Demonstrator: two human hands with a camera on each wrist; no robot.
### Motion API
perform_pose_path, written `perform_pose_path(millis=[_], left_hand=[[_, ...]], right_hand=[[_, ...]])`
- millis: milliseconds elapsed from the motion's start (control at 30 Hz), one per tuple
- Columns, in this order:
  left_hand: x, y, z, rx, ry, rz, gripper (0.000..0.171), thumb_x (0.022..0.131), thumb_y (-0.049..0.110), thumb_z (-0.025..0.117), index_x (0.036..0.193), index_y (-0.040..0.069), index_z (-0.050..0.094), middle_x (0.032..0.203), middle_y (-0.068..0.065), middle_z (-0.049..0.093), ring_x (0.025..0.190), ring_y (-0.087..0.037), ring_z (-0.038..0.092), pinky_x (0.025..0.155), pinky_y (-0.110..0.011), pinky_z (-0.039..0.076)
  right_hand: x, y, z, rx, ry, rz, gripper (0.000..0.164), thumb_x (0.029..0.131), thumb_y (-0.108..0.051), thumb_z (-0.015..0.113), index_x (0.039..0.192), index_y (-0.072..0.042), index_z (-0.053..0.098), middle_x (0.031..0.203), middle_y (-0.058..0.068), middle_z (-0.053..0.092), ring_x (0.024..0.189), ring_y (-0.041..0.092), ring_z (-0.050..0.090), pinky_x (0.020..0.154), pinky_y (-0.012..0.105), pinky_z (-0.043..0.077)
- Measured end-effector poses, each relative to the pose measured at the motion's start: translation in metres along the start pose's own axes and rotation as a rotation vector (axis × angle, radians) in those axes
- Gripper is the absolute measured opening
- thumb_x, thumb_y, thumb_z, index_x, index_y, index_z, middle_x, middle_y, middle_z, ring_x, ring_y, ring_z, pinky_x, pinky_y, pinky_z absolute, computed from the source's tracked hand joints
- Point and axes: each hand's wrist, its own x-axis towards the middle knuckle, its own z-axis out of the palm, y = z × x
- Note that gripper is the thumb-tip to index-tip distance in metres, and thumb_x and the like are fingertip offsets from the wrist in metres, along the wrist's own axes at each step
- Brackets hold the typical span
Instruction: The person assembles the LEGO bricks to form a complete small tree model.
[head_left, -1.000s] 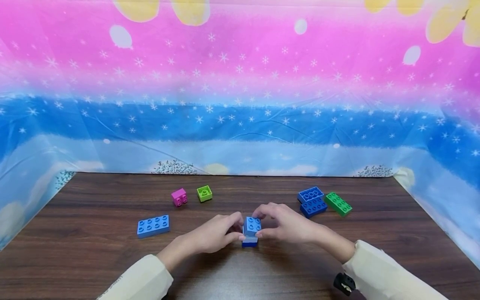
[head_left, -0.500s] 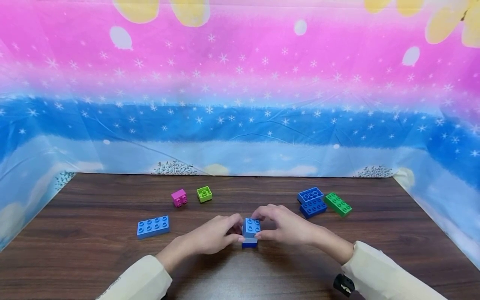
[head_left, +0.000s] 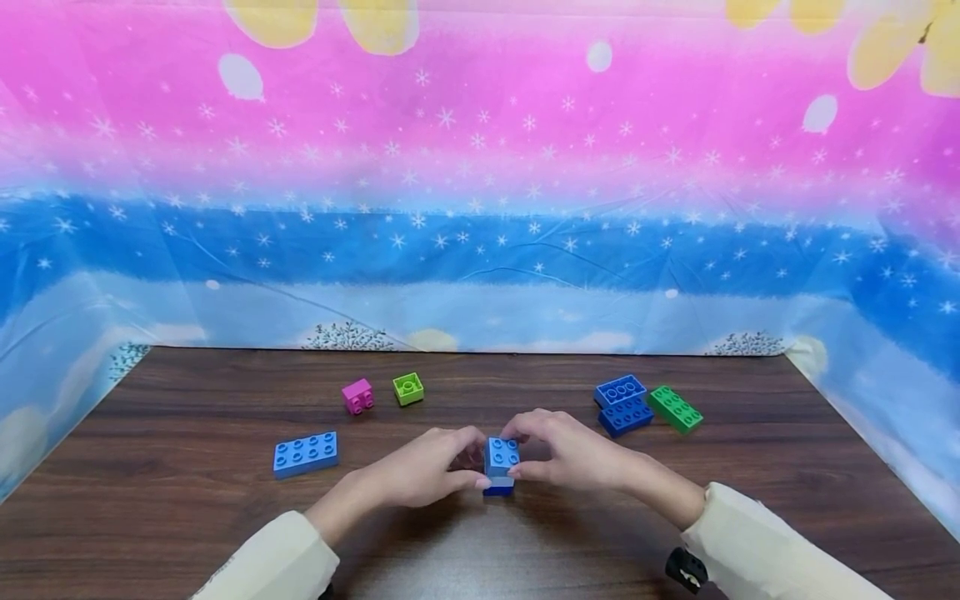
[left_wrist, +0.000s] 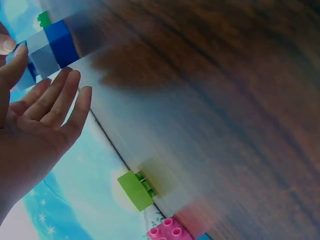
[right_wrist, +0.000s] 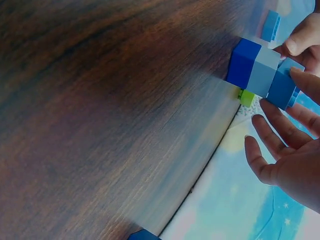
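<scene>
In the head view a small stack of toy building bricks stands upright on the table between the two hands. A dark blue brick (right_wrist: 243, 62) is at the bottom, a pale grey-blue brick (right_wrist: 263, 72) in the middle and a mid-blue brick (head_left: 502, 457) with studs on top. The right wrist view shows the top brick slightly out of line with the middle one. My right hand (head_left: 566, 450) pinches that top brick between thumb and fingers. From the other side, my left hand (head_left: 427, 467) pinches the upper part of the stack, its thumb at the front and other fingers behind.
Left of the hands lies a long blue brick (head_left: 306, 455). Farther back are a pink brick (head_left: 357, 396) and a lime brick (head_left: 408, 388). Two dark blue bricks (head_left: 626, 416) and a green brick (head_left: 676, 408) lie at right. A patterned curtain (head_left: 480, 250) borders the table (head_left: 187, 500).
</scene>
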Motion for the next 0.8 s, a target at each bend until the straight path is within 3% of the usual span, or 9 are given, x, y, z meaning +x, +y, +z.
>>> perform_pose_path(millis=[333, 800], left_hand=[[0.0015, 0.0059, -0.0041, -0.039, 0.086, 0.032, 0.025, 0.091, 0.024, 0.057, 0.109, 0.007, 0.056, 0.096, 0.002, 0.061, 0.088, -0.011, 0.057, 0.077, -0.033, 0.048], [0.0012, 0.0071, -0.0026, -0.031, 0.102, 0.037, 0.015, 0.090, 0.016, 0.058, 0.103, 0.008, 0.056, 0.093, 0.001, 0.063, 0.086, -0.012, 0.058, 0.073, -0.025, 0.048]], right_hand=[[0.0025, 0.0017, 0.0006, 0.004, 0.005, -0.034, 0.024, 0.084, -0.015, 0.067, 0.106, -0.008, 0.060, 0.102, -0.001, 0.060, 0.095, 0.011, 0.056, 0.083, 0.032, 0.047], [0.0025, 0.0016, 0.0013, 0.062, -0.005, -0.002, 0.024, 0.085, -0.014, 0.066, 0.108, -0.008, 0.060, 0.099, -0.003, 0.060, 0.089, 0.011, 0.056, 0.078, 0.030, 0.049]])
